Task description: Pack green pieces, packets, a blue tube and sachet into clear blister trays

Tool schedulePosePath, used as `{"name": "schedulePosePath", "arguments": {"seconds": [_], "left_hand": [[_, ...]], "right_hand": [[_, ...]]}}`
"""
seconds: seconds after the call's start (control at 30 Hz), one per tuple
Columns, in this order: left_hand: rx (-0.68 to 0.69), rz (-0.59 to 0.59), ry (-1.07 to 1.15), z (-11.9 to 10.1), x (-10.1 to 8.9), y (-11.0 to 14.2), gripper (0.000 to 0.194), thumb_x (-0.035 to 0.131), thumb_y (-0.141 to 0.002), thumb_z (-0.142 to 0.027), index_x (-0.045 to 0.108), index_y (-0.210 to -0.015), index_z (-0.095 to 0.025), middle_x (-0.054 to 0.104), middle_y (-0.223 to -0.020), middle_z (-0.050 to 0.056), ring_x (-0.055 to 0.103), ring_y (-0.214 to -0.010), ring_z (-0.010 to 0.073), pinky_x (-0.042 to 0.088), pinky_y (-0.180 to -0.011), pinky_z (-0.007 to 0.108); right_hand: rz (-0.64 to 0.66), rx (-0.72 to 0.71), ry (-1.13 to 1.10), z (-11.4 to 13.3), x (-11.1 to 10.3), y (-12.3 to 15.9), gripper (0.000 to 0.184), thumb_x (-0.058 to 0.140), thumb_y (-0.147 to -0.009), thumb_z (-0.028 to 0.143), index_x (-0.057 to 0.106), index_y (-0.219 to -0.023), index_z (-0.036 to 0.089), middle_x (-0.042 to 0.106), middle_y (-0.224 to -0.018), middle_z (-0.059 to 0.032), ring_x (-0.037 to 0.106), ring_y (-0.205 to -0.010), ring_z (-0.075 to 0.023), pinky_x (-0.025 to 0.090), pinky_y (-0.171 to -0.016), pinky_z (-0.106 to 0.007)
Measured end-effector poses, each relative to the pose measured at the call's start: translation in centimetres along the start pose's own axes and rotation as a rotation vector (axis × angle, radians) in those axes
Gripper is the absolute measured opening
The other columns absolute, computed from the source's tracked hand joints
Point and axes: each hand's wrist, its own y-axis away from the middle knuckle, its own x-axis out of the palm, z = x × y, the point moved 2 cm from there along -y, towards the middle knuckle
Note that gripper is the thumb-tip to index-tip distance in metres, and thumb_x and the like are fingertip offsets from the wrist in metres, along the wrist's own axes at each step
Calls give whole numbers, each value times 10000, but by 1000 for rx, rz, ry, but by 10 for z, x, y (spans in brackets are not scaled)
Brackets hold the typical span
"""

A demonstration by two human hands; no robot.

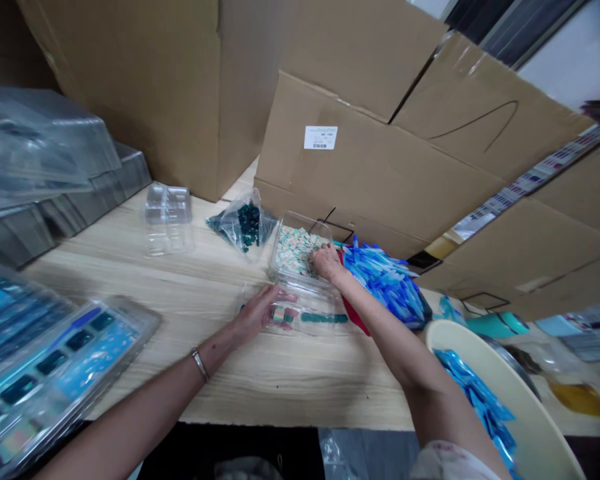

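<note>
My left hand (261, 310) lies flat on a clear plastic blister tray (316, 313) on the wooden table, fingers stretched out over a small striped piece in one pocket. A teal strip lies in the tray's right pocket. My right hand (325, 260) reaches into a clear box (293, 230) of small pale teal and pink pieces, fingers curled down among them. Whether it holds any is hidden.
A plastic bag of dark teal pieces (244, 225) lies left of the box, an empty clear tray (168, 217) farther left. Blue packets (387, 283) are piled at right, more in a cream bowl (520, 400). Cardboard boxes (380, 173) wall the back. Filled trays (50, 373) stack at left.
</note>
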Motion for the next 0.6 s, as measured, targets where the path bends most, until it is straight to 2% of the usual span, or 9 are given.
{"name": "schedulePosePath", "arguments": {"seconds": [0.17,0.33,0.43,0.5,0.6], "left_hand": [[-16,-7,2,-2,2,1,306,515,-842,-452,502,-952,-166,590,-1201,167,674,-846,266,564,-565,376],[2,-9,4,-1,0,0,310,530,-831,-460,496,-947,-174,594,-1196,159,675,-841,265,566,-569,386],[5,-7,-6,0,0,0,322,536,-825,-464,501,-952,-170,588,-1201,168,672,-856,275,565,-559,379],[4,-6,-13,0,0,0,327,531,-828,-463,507,-956,-163,582,-1209,173,670,-859,274,565,-559,373],[2,4,-12,0,-1,0,332,520,-835,-464,514,-962,-157,576,-1216,174,667,-862,269,566,-569,376]], "right_hand": [[-9,-65,-70,-7,1,3,216,491,-791,134,696,-857,124,693,-875,-152,576,-918,-258,292,-849,-362],[-73,-85,-188,-13,1,4,173,524,-740,113,691,-764,150,698,-850,-104,570,-918,-225,337,-800,-296],[-123,-79,-270,-21,-1,6,198,490,-757,118,670,-835,144,689,-856,-71,581,-826,-167,375,-712,-236],[-175,-73,-406,-28,-2,9,209,488,-763,134,650,-895,133,674,-820,-44,574,-733,-130,388,-658,-208],[-276,-78,-783,-34,-6,15,149,535,-747,198,634,-829,122,632,-710,-11,538,-628,-109,396,-603,-205]]}}
